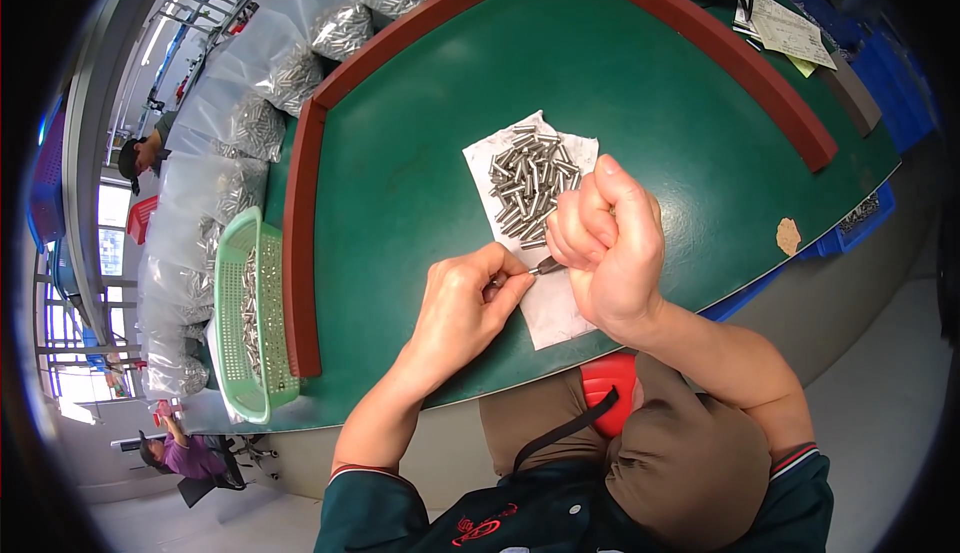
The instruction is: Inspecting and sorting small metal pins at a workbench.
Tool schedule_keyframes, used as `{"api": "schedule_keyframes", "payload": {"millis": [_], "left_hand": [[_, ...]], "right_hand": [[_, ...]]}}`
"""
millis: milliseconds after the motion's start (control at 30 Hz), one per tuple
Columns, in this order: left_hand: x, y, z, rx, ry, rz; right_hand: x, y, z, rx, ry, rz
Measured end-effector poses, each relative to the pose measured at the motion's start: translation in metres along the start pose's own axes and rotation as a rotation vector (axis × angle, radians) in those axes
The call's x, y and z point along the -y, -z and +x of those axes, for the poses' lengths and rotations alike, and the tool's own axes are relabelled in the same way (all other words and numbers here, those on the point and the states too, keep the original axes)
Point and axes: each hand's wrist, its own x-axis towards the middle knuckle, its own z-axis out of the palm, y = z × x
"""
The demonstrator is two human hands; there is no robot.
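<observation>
Above the white paper (556, 315), my left hand (462, 303) pinches a small metal pin (534, 271) between thumb and fingertips. My right hand (618, 248) is closed in a fist just to its right. From under that fist the end of a slim dark metal tool (549, 265) meets the pin; my fingers hide the rest of it, so its kind does not show. On the far part of the paper lies a loose pile of short shiny metal pins (530, 183), close beyond both hands.
A brown-red raised rim (305, 223) frames the green table (420, 133). At left stand a light-green basket (230, 333) with metal pins and several clear bags of metal parts (290, 78). Papers (785, 28) lie far right; a blue bin (868, 215) sits below the right edge. Two people are in the left background.
</observation>
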Motion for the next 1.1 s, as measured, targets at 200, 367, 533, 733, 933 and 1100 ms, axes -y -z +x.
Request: {"api": "schedule_keyframes", "payload": {"millis": [200,367,533,733,933,1100], "left_hand": [[-0.001,0.000,0.000,0.002,0.012,-0.009],[-0.002,0.000,0.001,0.017,0.020,-0.015],[-0.003,0.001,0.003,0.023,0.020,-0.020],[0.013,0.020,0.007,0.150,0.231,-0.786],[0.029,0.023,0.012,0.260,0.368,-1.422],[0.027,0.026,0.015,0.202,0.398,-1.414]], "right_hand": [[-0.001,-0.001,-0.001,-0.001,0.011,-0.028],[-0.002,-0.002,-0.001,-0.013,0.019,-0.031],[-0.001,-0.003,-0.001,0.023,0.023,-0.121],[-0.001,-0.003,-0.001,0.031,0.033,-0.077],[-0.005,-0.004,-0.002,0.053,0.017,-0.048],[-0.004,-0.003,-0.001,0.058,-0.001,-0.053]]}}
